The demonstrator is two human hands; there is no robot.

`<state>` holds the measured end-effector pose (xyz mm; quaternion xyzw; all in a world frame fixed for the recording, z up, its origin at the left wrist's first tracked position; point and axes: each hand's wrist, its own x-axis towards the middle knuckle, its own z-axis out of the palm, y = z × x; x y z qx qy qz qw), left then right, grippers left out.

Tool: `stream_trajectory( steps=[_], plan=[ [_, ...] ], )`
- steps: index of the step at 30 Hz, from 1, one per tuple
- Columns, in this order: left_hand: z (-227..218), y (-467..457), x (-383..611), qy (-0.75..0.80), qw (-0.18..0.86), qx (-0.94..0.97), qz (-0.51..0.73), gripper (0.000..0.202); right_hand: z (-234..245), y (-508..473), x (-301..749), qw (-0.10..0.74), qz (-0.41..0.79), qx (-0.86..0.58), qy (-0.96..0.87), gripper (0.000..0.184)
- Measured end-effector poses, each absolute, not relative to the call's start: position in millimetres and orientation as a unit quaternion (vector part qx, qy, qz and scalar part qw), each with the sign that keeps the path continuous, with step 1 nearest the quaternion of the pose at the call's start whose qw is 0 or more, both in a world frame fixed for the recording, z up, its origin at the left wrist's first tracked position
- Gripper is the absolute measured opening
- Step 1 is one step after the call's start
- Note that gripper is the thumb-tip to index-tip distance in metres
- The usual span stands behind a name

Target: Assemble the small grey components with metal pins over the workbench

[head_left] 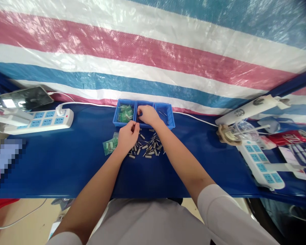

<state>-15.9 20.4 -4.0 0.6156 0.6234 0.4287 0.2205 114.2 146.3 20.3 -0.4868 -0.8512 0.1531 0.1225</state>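
Trays, blue, three, head view: side by side at frame centre, against the back edge of the desk (pixel 193 170), presumably so that each kind stays apart within easy reach. Left tray (pixel 119 125): green packets (pixel 125 114). Middle tray (pixel 145 102): contents mostly hidden. Right tray (pixel 171 117): a few slender pieces.

Metal parts (pixel 148 156), loose heap: short cylinders and thin shafts, just below the trays and between the forearms, probably spread there for easy picking. Green packet (pixel 109 146), on the desk, left of the heap.

Hands, two, bare. Right hand (pixel 149 115): over the middle tray, fingers bent downward; cannot tell whether anything is pinched. Left hand (pixel 127 137): at the front edge of the trays, thumb and forefinger drawn close; any small piece between them cannot be made out.

Surface: dark blue, smooth. Power strip (pixel 47 121), plugs fitted, left of frame; dark-screened device (pixel 28 98) behind it, upper left. Second power strip (pixel 261 160), right of frame, near a red can (pixel 288 136).

Room: striped plastic sheet (pixel 142 51), red, white and blue, across the upper frame; pale floor (pixel 28 214), lower left.
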Motion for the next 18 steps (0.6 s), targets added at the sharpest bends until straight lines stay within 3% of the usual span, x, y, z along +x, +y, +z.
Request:
stream_trajectory(
  steps=[4,11,15,18],
  plan=[
    [-5,20,-17,0.624,0.221,0.612,0.432,0.03,21,151,118,0.156,0.201,-0.449,-0.856,0.016],
    [-4,21,-18,0.63,0.225,0.603,0.434,0.031,48,138,152,0.317,0.321,-0.41,-0.792,0.014],
    [-2,19,-18,0.623,0.219,0.61,0.438,0.031,43,131,186,0.465,0.255,-0.499,-0.685,0.017],
    [-3,18,-16,0.62,0.216,0.616,0.436,0.032,38,126,199,0.453,0.221,-0.569,-0.65,0.012]
  ],
)
